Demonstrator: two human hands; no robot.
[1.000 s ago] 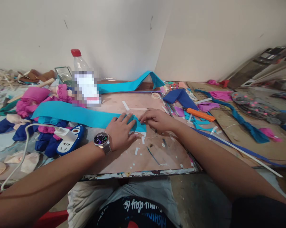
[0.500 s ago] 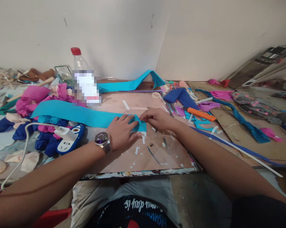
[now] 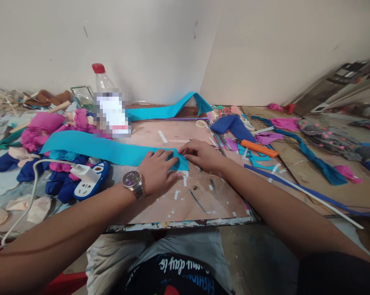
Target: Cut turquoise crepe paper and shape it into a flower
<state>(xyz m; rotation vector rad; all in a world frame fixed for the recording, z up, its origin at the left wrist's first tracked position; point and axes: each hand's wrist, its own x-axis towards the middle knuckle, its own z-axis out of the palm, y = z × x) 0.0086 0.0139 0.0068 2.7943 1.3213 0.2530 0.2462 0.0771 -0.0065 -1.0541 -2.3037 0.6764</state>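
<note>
A long turquoise paper strip point(image 3: 123, 152) runs across the work board from the left pile to my hands. My left hand point(image 3: 157, 170) lies on its right part, fingers spread and pressing it down, a watch point(image 3: 132, 179) on the wrist. At the strip's right end, the thumb and forefinger of my right hand point(image 3: 202, 155) are pinched at the upper corner, where the edge looks slightly turned over. The fingertips partly hide that corner. White paper scraps point(image 3: 176, 195) lie just in front of my left hand.
Left of the strip sit paper bundles point(image 3: 46, 123) and a blue-white power strip point(image 3: 92, 180) with a plugged-in charger. A phone point(image 3: 113, 114) leans before a red-capped bottle point(image 3: 99, 69). An orange cutter point(image 3: 259, 148) and a white stick point(image 3: 320, 198) lie at the right.
My right hand's fingers have shifted very slightly at the strip's corner. My left hand stays where it was, and the view has moved a touch.
</note>
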